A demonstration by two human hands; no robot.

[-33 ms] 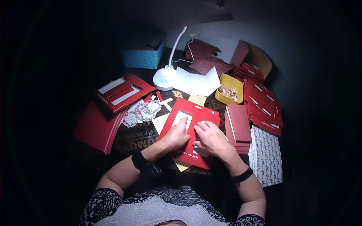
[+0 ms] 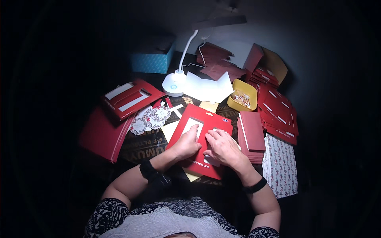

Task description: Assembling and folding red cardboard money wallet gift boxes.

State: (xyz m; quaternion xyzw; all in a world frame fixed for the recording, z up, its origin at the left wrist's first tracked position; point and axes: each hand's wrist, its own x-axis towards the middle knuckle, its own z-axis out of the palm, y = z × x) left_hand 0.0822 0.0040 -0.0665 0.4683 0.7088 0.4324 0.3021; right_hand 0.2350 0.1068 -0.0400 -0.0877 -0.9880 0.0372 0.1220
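**Red packet under both hands at the table's near edge**

A dark printed table in a dim room is lit by a white lamp toward its far edge. Cut-outs and red packs are laid toward the left edge; a yellow tub, dark-red folders and patterned sheets are set toward the right. The packet is touched by the left hand, thumb on one window, and by the right hand, fingers bent over the other. The hands are held slightly apart; whether either is clamped cannot be told.
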